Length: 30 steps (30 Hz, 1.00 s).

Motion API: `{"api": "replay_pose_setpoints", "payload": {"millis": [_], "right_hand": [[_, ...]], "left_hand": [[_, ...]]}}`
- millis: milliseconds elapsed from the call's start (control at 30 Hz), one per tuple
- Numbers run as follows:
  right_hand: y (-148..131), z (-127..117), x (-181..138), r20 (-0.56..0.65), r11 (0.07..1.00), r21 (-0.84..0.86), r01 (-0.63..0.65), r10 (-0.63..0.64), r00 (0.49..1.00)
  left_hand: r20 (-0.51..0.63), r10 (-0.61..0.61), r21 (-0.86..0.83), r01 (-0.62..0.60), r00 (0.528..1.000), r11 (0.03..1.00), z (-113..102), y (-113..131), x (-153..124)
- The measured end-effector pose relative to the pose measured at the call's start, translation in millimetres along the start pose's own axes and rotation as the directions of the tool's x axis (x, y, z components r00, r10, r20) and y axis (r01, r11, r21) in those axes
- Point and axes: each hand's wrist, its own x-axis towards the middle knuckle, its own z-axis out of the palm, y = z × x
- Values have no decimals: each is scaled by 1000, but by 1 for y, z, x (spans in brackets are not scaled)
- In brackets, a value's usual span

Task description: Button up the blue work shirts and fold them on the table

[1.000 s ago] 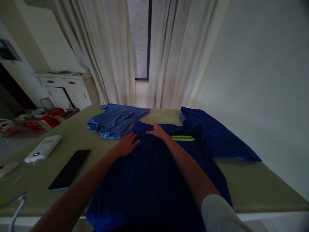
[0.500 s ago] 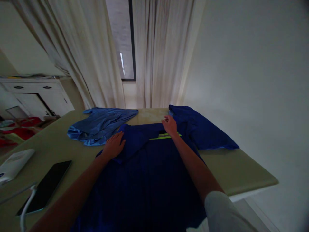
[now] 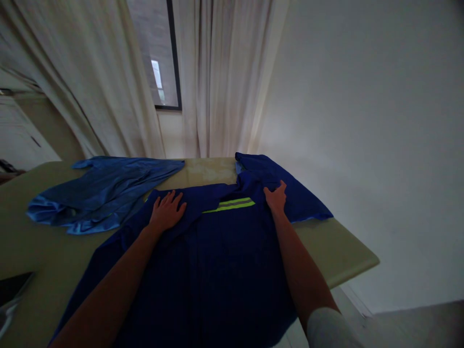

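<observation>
A dark blue jacket with a yellow-green and grey stripe lies spread over the table, its lower part hanging toward me. My left hand rests on its upper left part with the fingers spread. At the upper right, beside the stripe, my right hand touches the cloth near the right sleeve. Its thumb and index finger are apart, while the other fingers look curled. That sleeve reaches out to the right across the table.
A lighter blue garment lies crumpled at the back left of the table. A dark phone with a white cable is at the left edge. Behind stand beige curtains and a wall on the right.
The view has turned to the right. My right hand has moved from the collar area to the right, by the sleeve. My left hand stays on the jacket, its fingers now more spread.
</observation>
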Motion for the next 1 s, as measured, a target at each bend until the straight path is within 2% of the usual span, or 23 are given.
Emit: {"api": "replay_pose_setpoints", "payload": {"millis": [100,167,233,300,367,467,533,600,667,767,833,900,1000], "right_hand": [[3,-2,7,-140,984,179,9,16,990],[11,-5,15,-205,933,353,-69,150,967],[21,-9,24,-144,829,517,-212,328,934],[30,-10,30,-49,740,606,-292,401,915],[35,-7,31,-29,758,605,-244,328,944],[31,-1,24,-85,845,528,-84,151,985],[25,1,19,-143,853,520,34,48,989],[21,1,17,-218,827,536,167,-55,974],[23,-1,19,-289,810,548,209,-52,956],[41,-2,28,-251,825,566,2,170,953],[55,-1,35,-180,815,568,-118,263,948],[63,0,41,-152,805,575,-147,281,947],[64,2,45,-136,785,598,-158,294,946]], "left_hand": [[-11,-31,-8,31,999,999,0,-2,-1],[-16,-50,0,50,999,999,0,-2,-1],[-27,-48,7,49,998,999,1,-1,-2],[-51,-32,15,33,998,999,1,-1,-3],[-74,0,20,2,997,1000,-1,0,-2],[-66,113,-9,-114,991,993,-7,12,6],[-55,201,-71,-205,978,976,-12,33,19],[-74,255,-160,-264,964,951,-17,67,37],[-93,260,-254,-276,961,927,-18,110,54],[-45,149,-351,-156,988,923,-12,174,72],[-53,52,-355,-67,997,932,-2,204,73],[-99,7,-317,-38,995,948,11,219,69],[-161,29,-274,-73,987,959,26,220,61]]}}
